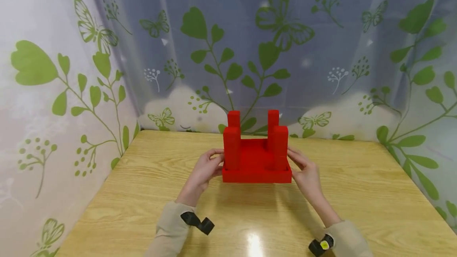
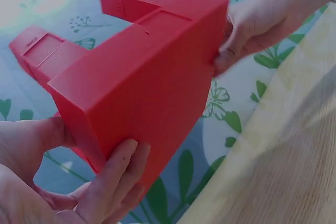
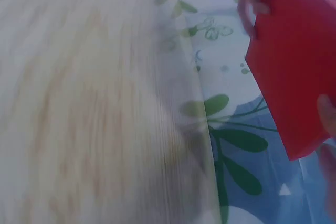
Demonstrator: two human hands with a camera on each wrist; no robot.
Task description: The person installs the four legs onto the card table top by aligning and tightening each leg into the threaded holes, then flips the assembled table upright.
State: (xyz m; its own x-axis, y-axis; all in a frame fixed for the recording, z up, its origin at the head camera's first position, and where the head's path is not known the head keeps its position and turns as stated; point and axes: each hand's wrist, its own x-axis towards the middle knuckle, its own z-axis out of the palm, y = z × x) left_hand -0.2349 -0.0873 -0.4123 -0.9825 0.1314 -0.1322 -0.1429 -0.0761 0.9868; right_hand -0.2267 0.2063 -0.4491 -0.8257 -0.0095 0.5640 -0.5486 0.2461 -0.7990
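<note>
Between my two hands is a red, four-legged piece [image 1: 257, 176], like a small toy table turned upside down. Its flat, rimmed panel lies below, and the square legs point up. My left hand [image 1: 203, 171] grips its left side; in the left wrist view that hand [image 2: 105, 187] has fingers spread under the smooth underside of the piece [image 2: 157, 93] and a thumb at the edge. From the opposite side my right hand [image 1: 308, 174] holds it. In the right wrist view, only a few blurred fingers [image 3: 329, 119] show against the red panel [image 3: 294, 61]. The piece is raised off the table.
A light wood-grain table [image 1: 143, 193] spreads below both hands. Behind it hangs a curtain [image 1: 228, 50] printed with green leaves and butterflies, continuing along both sides. Dark devices [image 1: 198, 222] sit at the beige cuffs.
</note>
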